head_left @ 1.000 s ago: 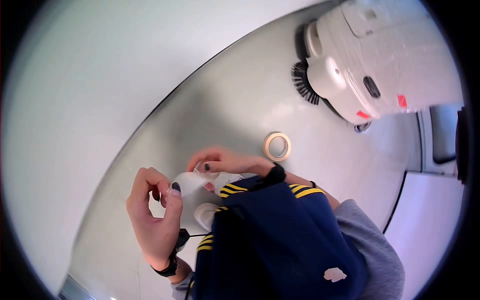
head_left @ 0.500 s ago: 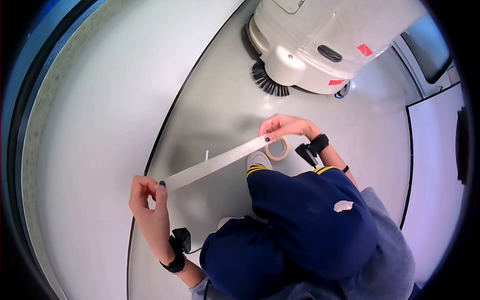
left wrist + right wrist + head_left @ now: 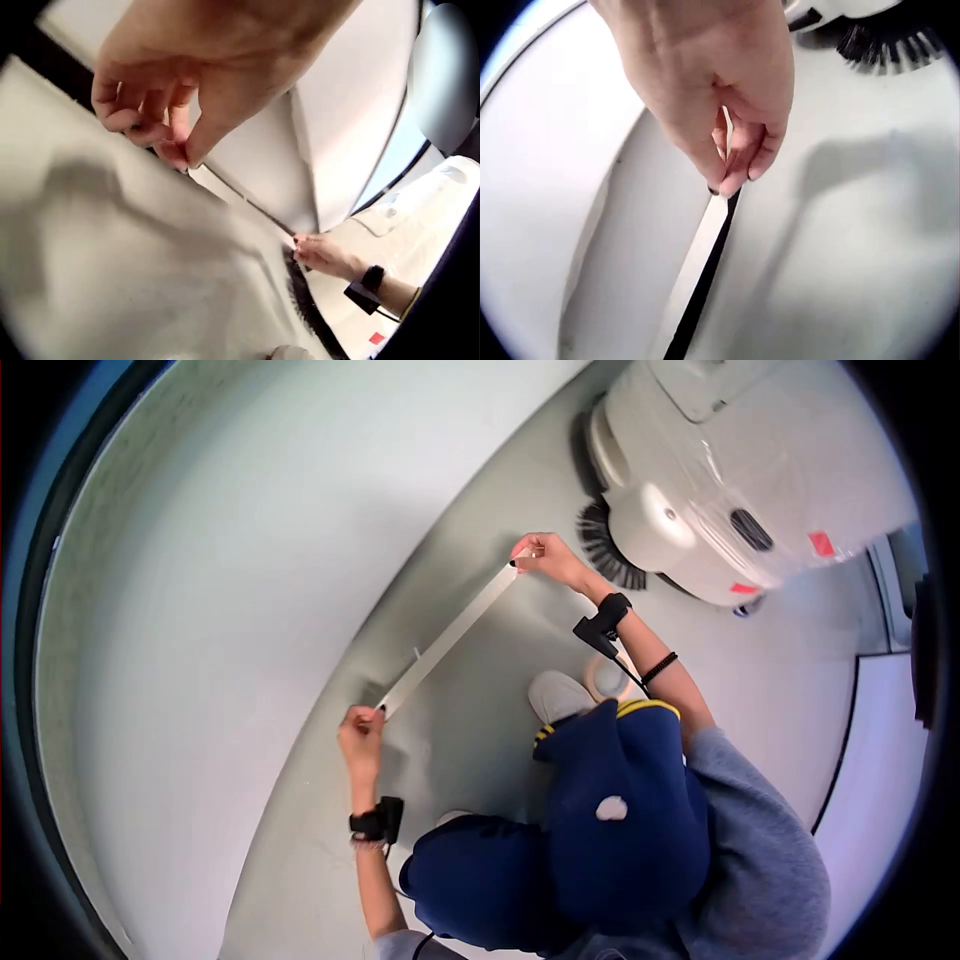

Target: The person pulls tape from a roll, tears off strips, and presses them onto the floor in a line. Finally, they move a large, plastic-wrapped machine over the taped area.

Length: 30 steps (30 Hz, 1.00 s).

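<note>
A strip of pale tape is stretched straight between the two hands. My left hand pinches its lower left end between thumb and fingers; my right hand pinches the upper right end. In the left wrist view the left hand holds the strip's end at the fingertips, the right hand at the far end. The right wrist view shows the strip running from the right hand beside a dark line. Whether the strip touches the floor or wall, I cannot tell.
A tape roll lies on the floor beside a white shoe, partly hidden by the right arm's gear. A white machine with a black brush stands at the upper right. A white wall rises on the left.
Both hands have moved away from the body toward the wall's base, the right hand upward. The strip, crumpled between the hands a second ago, is now stretched out and more steeply slanted.
</note>
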{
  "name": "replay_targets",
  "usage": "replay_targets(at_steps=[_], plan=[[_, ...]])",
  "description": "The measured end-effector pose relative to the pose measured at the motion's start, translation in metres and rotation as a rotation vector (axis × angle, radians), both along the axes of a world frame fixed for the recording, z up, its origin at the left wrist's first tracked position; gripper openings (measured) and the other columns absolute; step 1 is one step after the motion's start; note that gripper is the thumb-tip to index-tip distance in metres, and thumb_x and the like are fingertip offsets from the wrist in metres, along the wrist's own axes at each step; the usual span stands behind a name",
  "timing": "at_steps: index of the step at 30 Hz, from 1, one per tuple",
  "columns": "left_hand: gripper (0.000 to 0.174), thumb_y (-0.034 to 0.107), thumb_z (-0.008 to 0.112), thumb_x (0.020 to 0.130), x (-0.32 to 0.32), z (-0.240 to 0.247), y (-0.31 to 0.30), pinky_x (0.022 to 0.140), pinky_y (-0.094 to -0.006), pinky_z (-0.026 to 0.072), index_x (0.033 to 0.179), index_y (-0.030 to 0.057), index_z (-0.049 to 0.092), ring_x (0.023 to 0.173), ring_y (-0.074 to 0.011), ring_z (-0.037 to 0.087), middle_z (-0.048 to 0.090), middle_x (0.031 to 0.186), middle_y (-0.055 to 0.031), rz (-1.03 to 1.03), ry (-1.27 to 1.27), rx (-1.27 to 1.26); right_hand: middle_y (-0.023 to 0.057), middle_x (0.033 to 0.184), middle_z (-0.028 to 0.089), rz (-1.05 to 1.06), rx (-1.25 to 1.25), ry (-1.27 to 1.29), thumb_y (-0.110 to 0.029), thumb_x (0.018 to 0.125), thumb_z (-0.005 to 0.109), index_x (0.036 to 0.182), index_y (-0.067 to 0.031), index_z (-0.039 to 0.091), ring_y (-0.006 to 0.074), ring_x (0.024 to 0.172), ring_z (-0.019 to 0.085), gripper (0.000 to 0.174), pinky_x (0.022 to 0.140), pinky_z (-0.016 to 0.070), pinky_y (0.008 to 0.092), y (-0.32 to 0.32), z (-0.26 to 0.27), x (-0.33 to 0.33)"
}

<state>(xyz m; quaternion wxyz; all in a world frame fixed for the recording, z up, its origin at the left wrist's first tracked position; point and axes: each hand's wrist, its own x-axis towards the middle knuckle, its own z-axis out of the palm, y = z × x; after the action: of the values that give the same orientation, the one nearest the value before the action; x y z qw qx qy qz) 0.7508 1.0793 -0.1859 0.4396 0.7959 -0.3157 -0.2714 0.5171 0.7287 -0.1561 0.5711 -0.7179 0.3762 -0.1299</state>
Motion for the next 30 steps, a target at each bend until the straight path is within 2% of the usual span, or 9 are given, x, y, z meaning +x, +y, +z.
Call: replay_targets(at_steps=[5, 8, 10, 11, 13, 15, 19, 23, 30], plan=[[0.014, 0.015, 0.063, 0.081, 0.004, -0.03, -0.074, 0.062, -0.0358, 0.0467, 0.082, 0.0032, 0.056, 0.067, -0.0248, 0.061, 0.063, 0.073, -0.0088, 0.156, -0.191, 0.184, 0.007, 0.065, 0.056, -0.065, -0.344, 0.012, -0.003, 0.075, 0.061, 0.088, 0.0001, 0.061, 0.0186, 0.064, 0.058, 0.014, 0.062, 0.0452, 0.0286, -0.071, -0.082, 0.055], [0.016, 0.019, 0.058, 0.083, 0.0, -0.035, -0.101, 0.069, -0.044, 0.0475, 0.089, 0.005, 0.053, 0.08, -0.0357, 0.061, 0.064, 0.085, -0.0146, 0.1, -0.361, 0.416, 0.0139, 0.08, 0.059, -0.19, -0.415, -0.034, -0.005, 0.074, 0.063, 0.092, 0.0005, 0.059, 0.0242, 0.064, 0.058, 0.019, 0.062, 0.0466, 0.0302, -0.07, -0.102, 0.062], [0.017, 0.019, 0.056, 0.084, -0.001, -0.051, -0.112, 0.07, -0.0448, 0.048, 0.092, 0.0052, 0.052, 0.081, -0.036, 0.061, 0.063, 0.09, -0.0152, 0.107, -0.393, 0.47, 0.0208, 0.113, 0.052, -0.191, -0.432, -0.005, -0.011, 0.075, 0.066, 0.114, -0.0034, 0.053, 0.0313, 0.093, 0.057, 0.043, 0.079, 0.0464, 0.036, -0.064, -0.103, 0.062], [0.018, 0.019, 0.054, 0.084, -0.001, -0.053, -0.115, 0.072, -0.0456, 0.0485, 0.096, 0.0055, 0.051, 0.083, -0.0363, 0.061, 0.062, 0.095, -0.0159, 0.102, -0.443, 0.507, 0.0208, 0.113, 0.052, -0.163, -0.423, -0.006, -0.011, 0.075, 0.066, 0.114, -0.0034, 0.053, 0.0313, 0.093, 0.057, 0.043, 0.079, 0.0464, 0.036, -0.053, -0.091, 0.066], [0.02, 0.018, 0.052, 0.085, 0.0, -0.049, -0.12, 0.073, -0.0463, 0.0489, 0.101, 0.0057, 0.049, 0.084, -0.0364, 0.061, 0.061, 0.099, -0.0164, 0.089, -0.453, 0.564, 0.0242, 0.135, 0.031, -0.345, -0.962, 0.381, -0.018, 0.074, 0.069, 0.135, -0.0069, 0.033, 0.0374, 0.123, 0.036, 0.072, 0.099, 0.0328, 0.0463, -0.015, -0.057, 0.072], [0.023, 0.018, 0.05, 0.086, -0.007, -0.043, -0.122, 0.074, -0.0469, 0.0492, 0.105, 0.0058, 0.048, 0.086, -0.0365, 0.062, 0.059, 0.102, -0.0168, 0.054, -0.477, 0.623, 0.0253, 0.142, 0.02, -0.141, -0.9, 0.236, -0.027, 0.077, 0.067, 0.142, -0.0054, 0.018, 0.0391, 0.134, 0.015, 0.084, 0.108, 0.0134, 0.0532, 0.011, -0.052, 0.076], [0.031, 0.019, 0.052, 0.086, -0.008, -0.045, -0.121, 0.075, -0.0446, 0.0508, 0.112, 0.0062, 0.044, 0.089, -0.0348, 0.062, 0.057, 0.107, -0.0169, 0.012, -0.559, 0.713, 0.0208, 0.145, 0.022, 0.682, -0.924, -0.13, -0.038, 0.085, 0.054, 0.138, 0.0022, 0.025, 0.0343, 0.135, 0.018, 0.073, 0.109, 0.0127, 0.0511, 0.097, -0.069, 0.096], [0.031, 0.015, 0.054, 0.083, 0.0, -0.043, -0.121, 0.076, -0.0456, 0.05, 0.111, 0.0053, 0.044, 0.089, -0.0357, 0.062, 0.057, 0.107, -0.0181, -0.044, -0.533, 0.65, 0.0169, 0.143, 0.027, 0.673, -0.897, -0.159, -0.033, 0.087, 0.05, 0.136, 0.0016, 0.029, 0.0303, 0.134, 0.024, 0.063, 0.109, 0.015, 0.0495, 0.123, -0.089, 0.108], [0.017, 0.014, 0.049, 0.085, -0.002, -0.05, -0.119, 0.073, -0.0487, 0.0467, 0.101, 0.0069, 0.046, 0.088, -0.0405, 0.057, 0.058, 0.101, -0.0189, 0.039, -0.404, 0.5, 0.0175, 0.137, 0.038, 0.611, -1.017, 0.06, -0.024, 0.089, 0.045, 0.131, 0.0033, 0.036, 0.0287, 0.129, 0.033, 0.051, 0.108, 0.0222, 0.0444, 0.0, -0.085, 0.063]])
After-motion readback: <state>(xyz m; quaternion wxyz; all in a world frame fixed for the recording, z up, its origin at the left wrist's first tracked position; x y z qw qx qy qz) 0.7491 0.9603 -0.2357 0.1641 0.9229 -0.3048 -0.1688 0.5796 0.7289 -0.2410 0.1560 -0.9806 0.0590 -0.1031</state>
